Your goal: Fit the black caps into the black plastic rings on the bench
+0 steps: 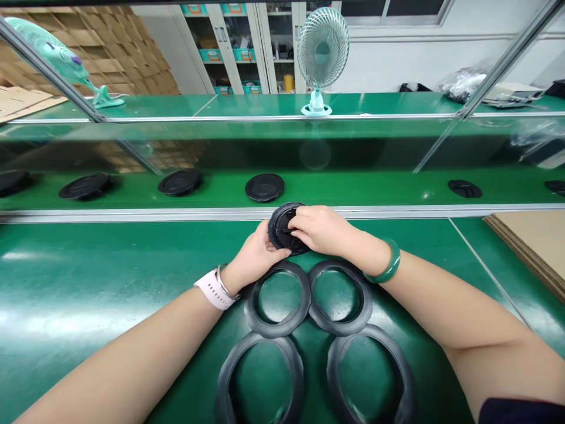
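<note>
A round black disc part [282, 227] is held over the green bench, just in front of the metal rail. My left hand [256, 254] grips its lower left edge with fingers closed. From the right, my right hand [321, 229] presses closed fingers on its centre and right side. Just below my hands lie several black rubber rings on the bench, such as one ring [278, 298] and another ring [340, 297]. A white watch is on my left wrist, a green bangle on my right.
Beyond the rail [132, 215], a green belt carries several black discs, for example one disc [265, 187] straight ahead. A small fan [321, 56] stands on the far shelf. Brown cardboard [534, 241] lies at the right edge of the bench.
</note>
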`<state>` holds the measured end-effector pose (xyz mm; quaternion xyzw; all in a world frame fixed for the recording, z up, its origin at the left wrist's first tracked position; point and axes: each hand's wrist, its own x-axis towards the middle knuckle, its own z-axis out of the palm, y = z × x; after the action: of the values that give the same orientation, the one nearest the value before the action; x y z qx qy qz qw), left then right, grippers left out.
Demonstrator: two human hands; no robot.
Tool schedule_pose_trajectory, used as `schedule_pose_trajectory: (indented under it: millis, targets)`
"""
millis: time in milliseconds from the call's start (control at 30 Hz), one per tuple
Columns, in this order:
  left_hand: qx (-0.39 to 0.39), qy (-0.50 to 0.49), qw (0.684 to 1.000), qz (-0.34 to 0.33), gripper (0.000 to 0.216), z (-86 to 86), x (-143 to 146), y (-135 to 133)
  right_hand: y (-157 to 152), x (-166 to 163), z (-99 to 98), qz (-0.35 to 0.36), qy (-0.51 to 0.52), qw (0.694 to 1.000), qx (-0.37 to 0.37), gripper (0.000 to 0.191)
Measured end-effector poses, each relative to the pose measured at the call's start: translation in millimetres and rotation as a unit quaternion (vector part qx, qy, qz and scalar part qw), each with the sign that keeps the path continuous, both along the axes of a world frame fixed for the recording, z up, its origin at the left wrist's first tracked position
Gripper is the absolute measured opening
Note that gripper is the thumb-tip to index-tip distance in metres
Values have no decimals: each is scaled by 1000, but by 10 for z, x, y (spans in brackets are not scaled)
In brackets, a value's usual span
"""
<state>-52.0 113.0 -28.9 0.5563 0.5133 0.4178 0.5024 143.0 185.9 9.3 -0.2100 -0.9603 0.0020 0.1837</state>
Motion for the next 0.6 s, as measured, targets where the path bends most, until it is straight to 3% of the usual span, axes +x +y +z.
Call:
schedule_pose_trajectory:
  millis: [400,500,600]
  targets:
    - [18,19,999,24,72,4,7,14,-88,-95,-6,-77,-80,993,45,35]
    - [16,11,1000,17,71,11,9,9,-77,-114,-7,-76,-91,992,51,33]
    - [5,-11,1000,23,73,15,5,18,-35,-88,-21,-45,-7,997,56,22]
